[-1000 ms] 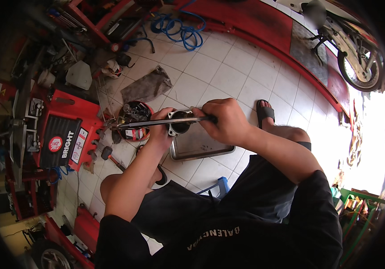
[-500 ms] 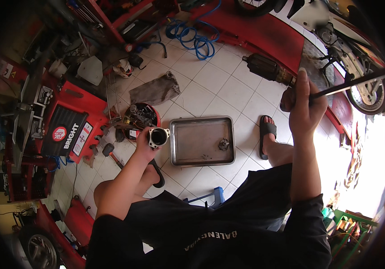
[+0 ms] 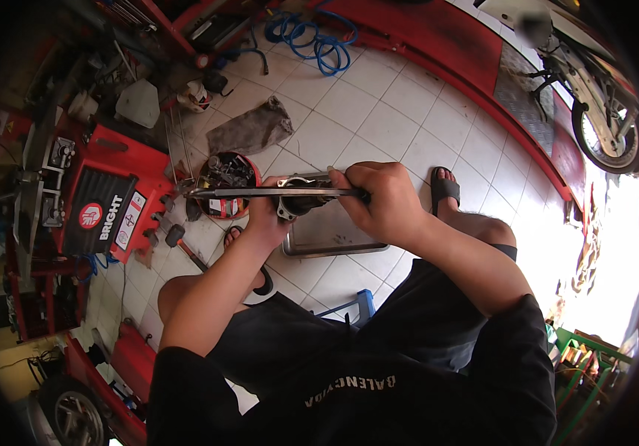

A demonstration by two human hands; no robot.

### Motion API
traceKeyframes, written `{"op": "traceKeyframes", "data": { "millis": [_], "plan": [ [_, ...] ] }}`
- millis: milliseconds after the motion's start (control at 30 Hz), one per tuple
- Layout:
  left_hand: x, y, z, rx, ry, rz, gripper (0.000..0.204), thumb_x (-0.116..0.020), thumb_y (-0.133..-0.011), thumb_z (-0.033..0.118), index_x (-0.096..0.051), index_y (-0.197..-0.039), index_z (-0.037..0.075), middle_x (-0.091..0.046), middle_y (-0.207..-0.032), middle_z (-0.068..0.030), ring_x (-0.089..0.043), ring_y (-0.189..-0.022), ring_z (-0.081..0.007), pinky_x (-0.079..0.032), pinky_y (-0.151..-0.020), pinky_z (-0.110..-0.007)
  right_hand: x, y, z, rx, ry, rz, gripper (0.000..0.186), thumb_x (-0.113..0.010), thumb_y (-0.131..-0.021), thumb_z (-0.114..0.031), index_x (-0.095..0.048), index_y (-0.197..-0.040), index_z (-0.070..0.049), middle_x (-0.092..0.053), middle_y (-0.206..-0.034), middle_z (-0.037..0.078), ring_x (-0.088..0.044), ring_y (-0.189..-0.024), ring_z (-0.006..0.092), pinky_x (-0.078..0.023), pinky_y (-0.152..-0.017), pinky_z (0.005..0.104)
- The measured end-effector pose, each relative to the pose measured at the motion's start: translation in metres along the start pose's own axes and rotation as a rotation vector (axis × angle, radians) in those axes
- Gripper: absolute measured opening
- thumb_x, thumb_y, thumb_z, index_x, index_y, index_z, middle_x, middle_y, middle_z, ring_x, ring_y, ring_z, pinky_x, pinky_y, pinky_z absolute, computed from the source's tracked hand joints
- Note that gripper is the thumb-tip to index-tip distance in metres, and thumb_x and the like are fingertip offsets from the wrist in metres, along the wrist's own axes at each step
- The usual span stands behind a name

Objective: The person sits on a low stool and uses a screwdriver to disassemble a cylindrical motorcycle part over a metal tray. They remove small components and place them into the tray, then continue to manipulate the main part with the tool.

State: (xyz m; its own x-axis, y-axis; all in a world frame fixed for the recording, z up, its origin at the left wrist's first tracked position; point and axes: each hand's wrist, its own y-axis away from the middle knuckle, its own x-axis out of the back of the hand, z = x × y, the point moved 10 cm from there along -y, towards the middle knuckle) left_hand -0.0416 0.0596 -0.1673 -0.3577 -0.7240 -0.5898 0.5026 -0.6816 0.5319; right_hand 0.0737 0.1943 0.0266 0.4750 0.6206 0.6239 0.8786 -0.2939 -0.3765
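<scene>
My left hand (image 3: 266,223) is closed around a short metal motor housing (image 3: 285,211) with flanged ears, held above the metal tray (image 3: 334,253). My right hand (image 3: 385,197) is closed at the housing's right side, its fingers gripping a long dark metal tool (image 3: 249,192) that points left across the front of the housing. A dark ribbed armature (image 3: 313,202) shows at the housing, partly behind the tool. How far it sits inside is hidden, and whether my right fingers also touch it I cannot tell.
Left of the tray stands a red-rimmed basin (image 3: 254,169) of parts, with a hammer (image 3: 185,247) nearer me. A grey rag (image 3: 251,126) and blue hose (image 3: 327,56) lie farther off. A red toolbox (image 3: 115,197) is at left, a motorcycle (image 3: 594,111) far right.
My right hand has come left and down with the armature and tool, meeting the housing. My left hand has moved slightly right and up. The tool now points left instead of right.
</scene>
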Motion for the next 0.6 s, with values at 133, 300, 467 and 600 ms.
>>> {"op": "traceKeyframes", "data": {
  "millis": [133,300,467,600],
  "plan": [
    [0.000,-0.009,-0.002,-0.024,-0.028,-0.080,0.023,-0.058,-0.097,0.035,-0.069,-0.098,0.014,-0.071,-0.094,-0.0018,-0.068,-0.084,-0.0157,-0.054,-0.070,-0.032,-0.008,-0.002,-0.002,0.028,0.022,-0.004,0.033,-0.067,-0.096,-0.021,-0.062,-0.070,-0.002,-0.060,-0.064,0.016,-0.059,-0.058,0.0394,-0.047,-0.053,0.0478],
    [0.008,-0.015,-0.003,-0.030,0.004,0.015,0.019,-0.062,-0.093,0.026,-0.069,-0.094,0.009,-0.071,-0.088,-0.0043,-0.069,-0.079,-0.0169,-0.056,-0.071,-0.032,-0.024,0.000,-0.011,0.133,0.003,0.000,0.030,-0.070,-0.094,-0.012,-0.057,-0.070,0.000,-0.054,-0.062,0.017,-0.055,-0.054,0.0395,-0.044,-0.052,0.0454],
    [-0.009,-0.015,-0.001,-0.040,0.002,-0.024,0.018,-0.064,-0.091,0.024,-0.069,-0.093,0.007,-0.070,-0.086,-0.0046,-0.069,-0.078,-0.0175,-0.056,-0.071,-0.033,-0.034,0.003,-0.005,0.097,-0.020,-0.033,0.030,-0.071,-0.093,-0.015,-0.058,-0.070,0.000,-0.056,-0.063,0.018,-0.056,-0.056,0.0408,-0.045,-0.053,0.0466],
    [-0.028,-0.008,-0.005,0.018,0.049,-0.060,0.019,-0.061,-0.094,0.026,-0.069,-0.094,0.008,-0.070,-0.089,-0.0046,-0.069,-0.081,-0.0175,-0.056,-0.073,-0.032,-0.027,-0.001,-0.011,0.122,-0.024,-0.032,0.026,-0.072,-0.090,-0.016,-0.062,-0.073,0.000,-0.059,-0.065,0.018,-0.058,-0.058,0.0413,-0.046,-0.054,0.0468]
  ]
}}
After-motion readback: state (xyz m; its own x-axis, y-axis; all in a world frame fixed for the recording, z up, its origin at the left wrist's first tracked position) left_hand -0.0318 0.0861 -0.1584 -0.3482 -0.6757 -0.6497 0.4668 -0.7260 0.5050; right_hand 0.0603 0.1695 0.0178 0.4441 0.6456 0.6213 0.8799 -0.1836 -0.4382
